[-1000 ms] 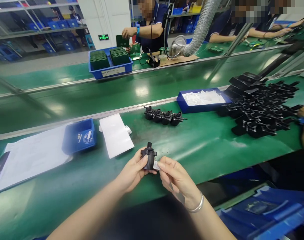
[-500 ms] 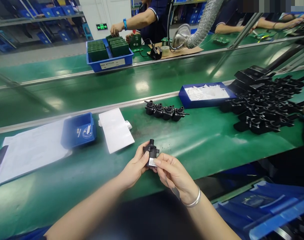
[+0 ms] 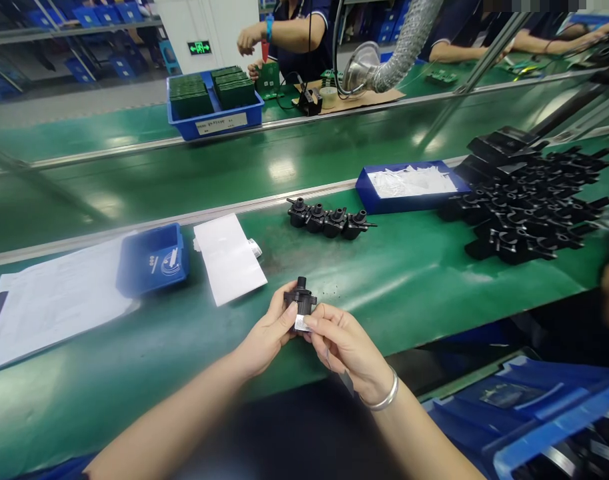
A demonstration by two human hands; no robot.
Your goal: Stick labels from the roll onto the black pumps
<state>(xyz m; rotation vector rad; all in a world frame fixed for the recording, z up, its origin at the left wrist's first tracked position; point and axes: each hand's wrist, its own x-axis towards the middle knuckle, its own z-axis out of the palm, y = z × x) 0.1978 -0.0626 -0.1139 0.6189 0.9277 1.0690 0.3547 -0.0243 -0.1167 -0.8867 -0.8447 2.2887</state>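
A small black pump (image 3: 304, 298) with a round spout on top stands upright in my left hand (image 3: 268, 337), its fingers wrapped around the body. On the front of the pump lies a white label (image 3: 301, 323). My right hand (image 3: 341, 343) pinches the label's right edge between thumb and forefinger, against the pump. A thin greyish piece (image 3: 346, 381) sticks out below the right palm; what it is I cannot tell. Beyond my hands, a row of several similar black pumps (image 3: 334, 223) sits on the green bench mat (image 3: 409, 267).
Left lie white papers (image 3: 59, 293), a blue bin (image 3: 157, 260) and a white sheet (image 3: 229, 260). A blue box of white slips (image 3: 411, 183) and piled black parts (image 3: 529, 200) are right. Blue crates (image 3: 534, 407) stand below. Across the bench, a co-worker (image 3: 299, 40) handles green circuit boards.
My hands keep their hold on the pump and label, almost unmoved. The view has shifted slightly. Across the bench, the co-worker's hand has lifted away from the boards in the blue tray.
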